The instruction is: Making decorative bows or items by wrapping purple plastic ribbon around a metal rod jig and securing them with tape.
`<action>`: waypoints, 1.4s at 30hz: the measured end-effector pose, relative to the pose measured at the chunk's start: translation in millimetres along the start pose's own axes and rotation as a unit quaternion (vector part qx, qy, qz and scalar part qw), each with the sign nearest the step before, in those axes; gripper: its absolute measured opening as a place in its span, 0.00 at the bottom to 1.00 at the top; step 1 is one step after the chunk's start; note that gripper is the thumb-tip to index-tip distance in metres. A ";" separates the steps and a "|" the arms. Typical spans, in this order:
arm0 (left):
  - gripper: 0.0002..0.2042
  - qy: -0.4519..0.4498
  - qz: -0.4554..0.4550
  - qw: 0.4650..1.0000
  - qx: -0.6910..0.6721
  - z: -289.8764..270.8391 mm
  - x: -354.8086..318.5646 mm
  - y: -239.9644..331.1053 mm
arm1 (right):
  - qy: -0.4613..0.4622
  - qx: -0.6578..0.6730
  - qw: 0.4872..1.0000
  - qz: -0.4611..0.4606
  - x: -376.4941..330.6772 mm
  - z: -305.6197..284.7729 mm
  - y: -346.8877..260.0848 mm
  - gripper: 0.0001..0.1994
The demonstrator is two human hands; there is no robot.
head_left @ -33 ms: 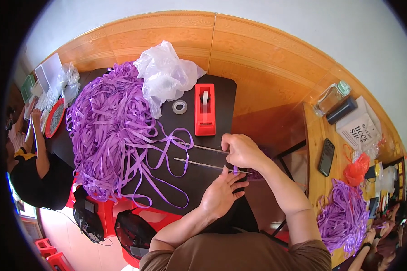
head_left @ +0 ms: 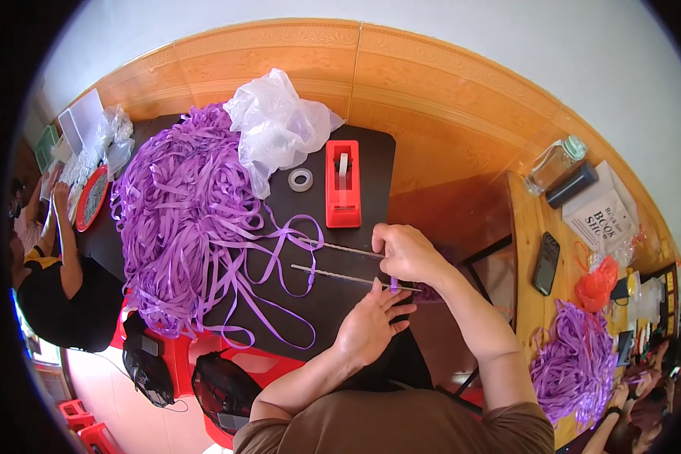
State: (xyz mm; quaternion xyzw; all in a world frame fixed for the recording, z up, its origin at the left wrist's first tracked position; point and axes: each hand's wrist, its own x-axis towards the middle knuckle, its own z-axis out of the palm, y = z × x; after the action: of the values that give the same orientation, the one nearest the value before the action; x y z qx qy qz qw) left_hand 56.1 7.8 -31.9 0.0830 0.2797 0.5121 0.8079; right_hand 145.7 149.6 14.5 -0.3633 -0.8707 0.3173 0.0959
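Two thin metal rods lie side by side over the dark table's right edge, the far rod (head_left: 348,248) and the near rod (head_left: 342,275). Purple ribbon (head_left: 304,219) loops around the left end of the far rod and also meets the near rod. My right hand (head_left: 407,256) is closed at the rods' right part, and a short purple ribbon piece (head_left: 394,284) shows just under its fingers at the near rod. My left hand (head_left: 367,324) reaches below, its fingers stretched out and its thumb at the near rod. What the right fingertips pinch is partly hidden.
A large purple ribbon heap (head_left: 181,227) covers the table's left. Behind stand a plastic bag (head_left: 280,121), a tape roll (head_left: 300,179) and a red tape dispenser (head_left: 343,204). A wooden table (head_left: 526,250) at right holds a phone (head_left: 546,263) and more ribbon (head_left: 575,363). Other people work at both sides.
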 end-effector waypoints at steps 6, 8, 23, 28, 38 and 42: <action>0.34 0.006 -0.001 1.000 -0.001 0.3 -0.8 0.1 | 0.009 0.112 0.993 0.036 -11.1 -7.3 5.5 0.10; 0.34 0.006 -0.002 1.000 -0.001 1.3 -0.6 0.4 | 0.014 0.135 0.990 0.047 -15.7 -5.4 11.8 0.09; 0.32 0.017 -0.005 1.000 -0.009 2.9 -0.3 0.3 | 0.043 0.304 0.948 0.076 -41.8 4.3 43.1 0.09; 0.32 0.016 -0.006 1.000 -0.008 3.1 -0.9 0.9 | 0.086 0.236 0.966 0.059 -46.4 9.6 43.5 0.09; 0.32 0.007 -0.002 1.000 -0.003 2.3 -0.5 -0.1 | 0.153 0.049 0.986 0.051 -50.7 18.9 25.4 0.10; 0.30 -0.004 -0.001 1.000 -0.008 2.5 -1.1 0.0 | 0.190 -0.053 0.978 0.063 -53.6 28.3 16.5 0.10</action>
State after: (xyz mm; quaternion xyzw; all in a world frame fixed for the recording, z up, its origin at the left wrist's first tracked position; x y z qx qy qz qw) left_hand 57.1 7.1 -29.4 0.0781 0.2727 0.5136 0.8098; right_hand 182.3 107.6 -14.4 -0.4753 -0.8276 0.2018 0.2200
